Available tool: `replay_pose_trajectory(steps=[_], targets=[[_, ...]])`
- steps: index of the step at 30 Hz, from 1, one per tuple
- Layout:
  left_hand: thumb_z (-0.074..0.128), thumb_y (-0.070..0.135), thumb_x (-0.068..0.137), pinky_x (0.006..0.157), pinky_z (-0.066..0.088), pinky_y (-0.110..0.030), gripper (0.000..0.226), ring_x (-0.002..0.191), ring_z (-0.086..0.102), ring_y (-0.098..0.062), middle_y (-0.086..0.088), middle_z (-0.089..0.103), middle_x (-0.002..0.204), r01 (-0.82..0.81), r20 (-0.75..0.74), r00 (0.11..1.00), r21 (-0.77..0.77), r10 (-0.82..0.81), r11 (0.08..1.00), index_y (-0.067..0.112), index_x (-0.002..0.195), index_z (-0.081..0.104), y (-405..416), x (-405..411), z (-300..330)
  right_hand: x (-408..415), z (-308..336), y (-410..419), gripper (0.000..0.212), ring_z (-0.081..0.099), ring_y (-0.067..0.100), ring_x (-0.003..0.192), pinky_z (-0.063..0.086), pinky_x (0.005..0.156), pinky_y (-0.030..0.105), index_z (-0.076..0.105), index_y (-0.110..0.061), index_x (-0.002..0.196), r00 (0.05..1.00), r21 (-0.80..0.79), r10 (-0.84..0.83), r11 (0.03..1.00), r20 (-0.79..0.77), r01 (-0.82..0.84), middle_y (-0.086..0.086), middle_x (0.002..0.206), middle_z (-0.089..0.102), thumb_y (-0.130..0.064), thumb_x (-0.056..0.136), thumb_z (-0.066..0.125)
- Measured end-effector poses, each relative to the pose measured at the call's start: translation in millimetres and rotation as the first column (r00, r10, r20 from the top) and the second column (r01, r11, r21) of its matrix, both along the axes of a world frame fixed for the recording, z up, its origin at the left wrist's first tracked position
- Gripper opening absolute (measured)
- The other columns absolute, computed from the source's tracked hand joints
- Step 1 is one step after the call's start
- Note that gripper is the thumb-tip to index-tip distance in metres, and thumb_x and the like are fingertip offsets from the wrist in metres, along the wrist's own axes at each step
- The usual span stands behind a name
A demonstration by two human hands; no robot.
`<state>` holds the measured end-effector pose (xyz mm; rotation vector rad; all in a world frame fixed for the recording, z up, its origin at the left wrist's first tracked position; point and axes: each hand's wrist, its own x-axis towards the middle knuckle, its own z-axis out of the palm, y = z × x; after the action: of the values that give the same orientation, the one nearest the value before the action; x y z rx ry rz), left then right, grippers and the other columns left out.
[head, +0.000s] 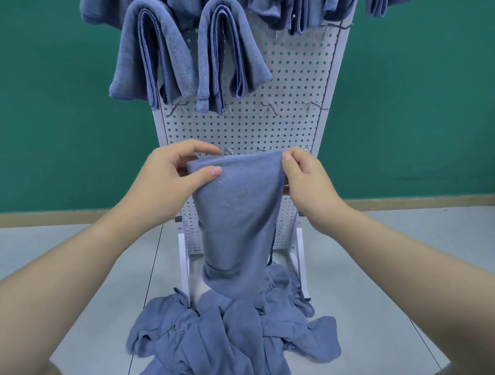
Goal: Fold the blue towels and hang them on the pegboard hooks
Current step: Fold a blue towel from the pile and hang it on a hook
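Note:
A blue towel (pixel 237 213) hangs stretched between my two hands in front of the white pegboard (pixel 290 88). My left hand (pixel 173 177) pinches its upper left corner and my right hand (pixel 307 177) pinches its upper right corner. The towel's lower end reaches a crumpled pile of blue towels (pixel 236 338) on the floor. Two folded blue towels (pixel 148 53) (pixel 229 49) hang on pegboard hooks above, with several more along the top edge. Bare hooks (pixel 270 108) stick out at mid-height.
The pegboard stands on a white frame (pixel 185 263) on a pale tiled floor (pixel 374 265), against a green wall (pixel 29 120) with a beige skirting strip. My knees show at the bottom corners.

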<state>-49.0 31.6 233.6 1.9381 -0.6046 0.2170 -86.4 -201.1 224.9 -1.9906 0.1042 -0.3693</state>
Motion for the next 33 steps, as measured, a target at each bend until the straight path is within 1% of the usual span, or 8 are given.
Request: replay_pose_trajectory(steps=[3, 8, 14, 20, 23, 27, 29, 33], targets=[[0.078, 0.022, 0.093, 0.088, 0.06, -0.035, 0.024, 0.098, 0.072, -0.015, 0.019, 0.077, 0.101, 0.049, 0.04, 0.998, 0.028, -0.05, 0.998, 0.042, 0.106, 0.076, -1, -6, 6, -2, 4, 5, 0.037, 0.029, 0.01, 0.063, 0.028, 0.06, 0.03, 0.032, -0.02, 0.077, 0.996, 0.003, -0.051, 0.999, 0.078, 0.051, -0.008, 0.072, 0.031, -0.029, 0.112, 0.032], [0.08, 0.02, 0.089, 0.059, 0.053, -0.023, 0.009, 0.061, 0.06, -0.008, 0.011, 0.07, 0.072, 0.074, -0.018, 0.997, -0.001, -0.074, 0.997, 0.022, 0.083, 0.074, -7, -11, 13, -4, 10, 4, 0.037, 0.028, 0.006, 0.063, 0.028, 0.061, 0.023, 0.028, -0.022, 0.076, 0.972, -0.109, -0.063, 0.99, 0.228, 0.09, -0.008, 0.072, 0.03, -0.021, 0.113, 0.031], [0.069, 0.05, 0.093, 0.058, 0.039, -0.037, 0.053, 0.058, 0.045, -0.024, -0.008, 0.053, 0.059, 0.037, -0.002, 0.999, 0.541, -0.043, 0.84, 0.01, 0.063, 0.05, 4, -6, 5, -10, 11, 0, 0.037, 0.028, 0.006, 0.057, 0.027, 0.054, 0.024, 0.031, -0.021, 0.075, 0.996, -0.297, 0.023, 0.955, 0.092, 0.006, -0.007, 0.069, 0.031, -0.021, 0.112, 0.035], [0.074, 0.036, 0.094, 0.058, 0.056, -0.047, 0.03, 0.063, 0.053, -0.037, -0.016, 0.062, 0.069, 0.057, 0.0, 0.998, 0.238, -0.059, 0.97, 0.021, 0.069, 0.068, 5, 0, 9, -8, 32, -18, 0.033, 0.035, 0.019, 0.07, 0.04, 0.062, 0.037, 0.038, -0.018, 0.077, 0.997, -0.208, -0.034, 0.978, -0.073, 0.018, 0.005, 0.077, 0.039, -0.026, 0.11, 0.037], [0.074, 0.033, 0.094, 0.076, 0.056, -0.049, 0.02, 0.075, 0.062, -0.029, -0.005, 0.069, 0.076, 0.07, 0.062, 0.994, 0.251, -0.088, 0.965, 0.023, 0.076, 0.072, 1, -1, 5, -16, 21, -23, 0.035, 0.043, 0.022, 0.076, 0.055, 0.074, 0.058, 0.046, -0.005, 0.086, 0.992, -0.189, -0.035, 0.982, -0.117, 0.012, 0.008, 0.083, 0.047, -0.034, 0.104, 0.04], [0.071, 0.047, 0.092, 0.076, 0.055, -0.051, 0.031, 0.077, 0.062, -0.023, 0.002, 0.067, 0.075, 0.051, 0.089, 0.991, 0.402, -0.095, 0.914, 0.022, 0.075, 0.068, -4, 2, 6, -19, 1, -31, 0.041, 0.047, 0.02, 0.08, 0.055, 0.095, 0.06, 0.046, 0.003, 0.09, 0.994, -0.087, -0.035, 0.996, -0.107, 0.025, 0.008, 0.086, 0.049, -0.035, 0.106, 0.041], [0.069, 0.055, 0.089, 0.073, 0.056, -0.052, 0.038, 0.075, 0.063, -0.022, 0.001, 0.068, 0.074, -0.002, 0.092, 0.995, 0.485, -0.049, 0.874, 0.02, 0.074, 0.067, -5, 3, 7, -18, -1, -30, 0.043, 0.046, 0.019, 0.08, 0.055, 0.092, 0.058, 0.047, 0.002, 0.092, 0.994, -0.067, -0.047, 0.997, -0.096, 0.041, 0.007, 0.087, 0.048, -0.039, 0.104, 0.04], [0.075, 0.055, 0.087, 0.075, 0.057, -0.049, 0.035, 0.076, 0.065, -0.02, 0.005, 0.069, 0.074, -0.036, 0.125, 0.992, 0.401, -0.016, 0.915, 0.025, 0.071, 0.066, -6, 4, 13, -17, 0, -19, 0.035, 0.033, 0.013, 0.07, 0.034, 0.067, 0.028, 0.038, -0.012, 0.081, 0.991, -0.146, -0.125, 0.981, 0.037, 0.129, -0.002, 0.078, 0.038, -0.026, 0.112, 0.032]])
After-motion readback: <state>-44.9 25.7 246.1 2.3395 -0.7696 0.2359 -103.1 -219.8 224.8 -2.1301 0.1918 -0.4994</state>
